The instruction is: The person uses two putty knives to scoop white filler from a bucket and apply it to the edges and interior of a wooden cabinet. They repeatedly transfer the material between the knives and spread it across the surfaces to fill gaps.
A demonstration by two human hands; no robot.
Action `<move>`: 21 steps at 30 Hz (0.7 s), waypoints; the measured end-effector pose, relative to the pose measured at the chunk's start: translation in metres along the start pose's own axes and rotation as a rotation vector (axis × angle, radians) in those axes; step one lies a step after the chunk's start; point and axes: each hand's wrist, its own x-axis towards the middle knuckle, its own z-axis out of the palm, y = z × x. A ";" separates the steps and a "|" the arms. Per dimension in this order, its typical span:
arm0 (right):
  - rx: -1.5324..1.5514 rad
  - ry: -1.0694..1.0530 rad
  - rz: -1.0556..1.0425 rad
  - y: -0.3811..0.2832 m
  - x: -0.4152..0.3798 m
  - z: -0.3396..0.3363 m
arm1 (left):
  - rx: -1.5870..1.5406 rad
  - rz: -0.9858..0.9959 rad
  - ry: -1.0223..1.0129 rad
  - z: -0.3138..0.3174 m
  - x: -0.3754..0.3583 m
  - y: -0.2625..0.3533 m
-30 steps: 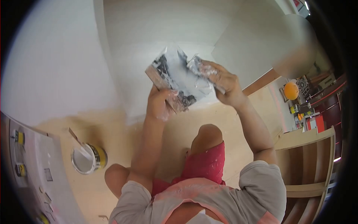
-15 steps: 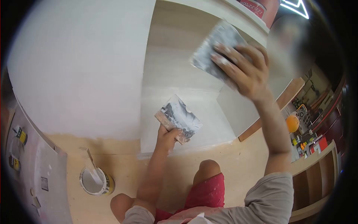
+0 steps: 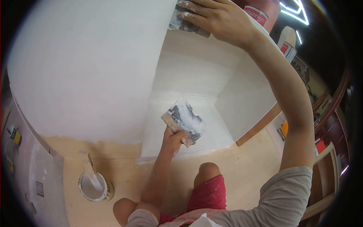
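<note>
My left hand (image 3: pixel 175 140) is closed around the wooden handle of a wide putty knife (image 3: pixel 185 119), whose blade carries white filler with grey metal showing through. It is held in front of the cabinet's inner floor. High up, my right hand (image 3: pixel 211 17) presses its fingers on a second filler-smeared scraper blade (image 3: pixel 189 24), which lies at the upper front edge of the open white cabinet (image 3: pixel 200 64). The top of that blade runs out of the picture. To the left stands a large white-coated panel (image 3: pixel 83 72) with bare wood along its bottom.
A bucket of white filler (image 3: pixel 92 191) with a wooden stick (image 3: pixel 90 168) in it stands on the floor at lower left. Red-labelled containers (image 3: pixel 257 15) sit on top of the cabinet. A wooden frame (image 3: pixel 325 170) is at far right.
My right hand has swung up and left with its scraper, from beside the cabinet opening to the upper edge. My left hand and its putty knife have shifted only slightly.
</note>
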 end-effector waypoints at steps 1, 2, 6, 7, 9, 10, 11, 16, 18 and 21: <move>0.001 -0.057 0.029 -0.003 0.002 -0.001 | -0.001 -0.010 -0.002 -0.001 0.001 -0.002; 0.002 -0.114 0.062 -0.003 0.002 -0.002 | -0.006 -0.013 -0.019 -0.004 0.003 -0.004; 0.046 -0.203 0.089 0.003 -0.001 -0.009 | 0.028 -0.004 -0.031 -0.016 0.011 -0.014; 0.050 -0.276 0.094 0.003 -0.003 -0.015 | 0.031 -0.008 -0.028 -0.018 0.013 -0.015; 0.060 -0.352 0.103 0.004 -0.015 -0.010 | 0.034 -0.028 0.019 -0.020 0.015 -0.019; 0.089 -0.320 0.120 0.006 -0.026 -0.003 | 0.040 -0.032 0.017 -0.022 0.017 -0.021; 0.117 -0.290 0.139 0.009 -0.038 0.000 | 0.048 -0.031 0.020 -0.023 0.017 -0.021; 0.195 -0.362 0.220 0.017 -0.081 0.000 | 0.009 -0.046 0.057 -0.027 0.021 -0.026; 0.204 -0.373 0.217 0.020 -0.095 0.002 | 0.027 -0.067 0.056 -0.028 0.023 -0.027; 0.259 -0.350 0.246 0.026 -0.110 0.002 | 0.027 -0.093 0.077 -0.019 0.021 -0.020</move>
